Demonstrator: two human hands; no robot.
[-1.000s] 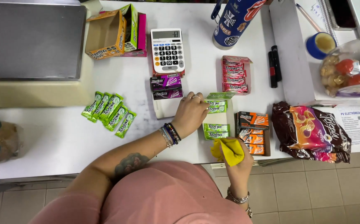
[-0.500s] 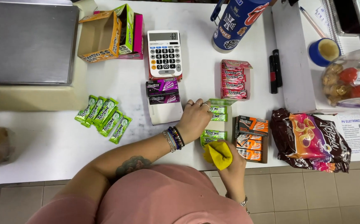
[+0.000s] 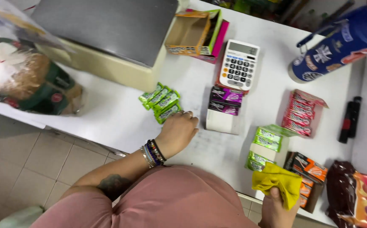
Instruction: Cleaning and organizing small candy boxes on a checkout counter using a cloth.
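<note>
Leftward from the green box (image 3: 267, 145), the left hand (image 3: 177, 133) now rests loosely curled, gripping nothing, beside green gum packs (image 3: 161, 102), likely tidying them, while the right hand (image 3: 276, 207) clamps a yellow cloth (image 3: 276, 181).

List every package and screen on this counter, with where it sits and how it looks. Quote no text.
Green gum packs: a fanned row by the left hand.
Purple packs box: below the calculator.
Calculator: white, grey screen, centre back.
Red packs box: right of centre.
Green-and-white box: above the yellow cloth in the right hand.
</note>
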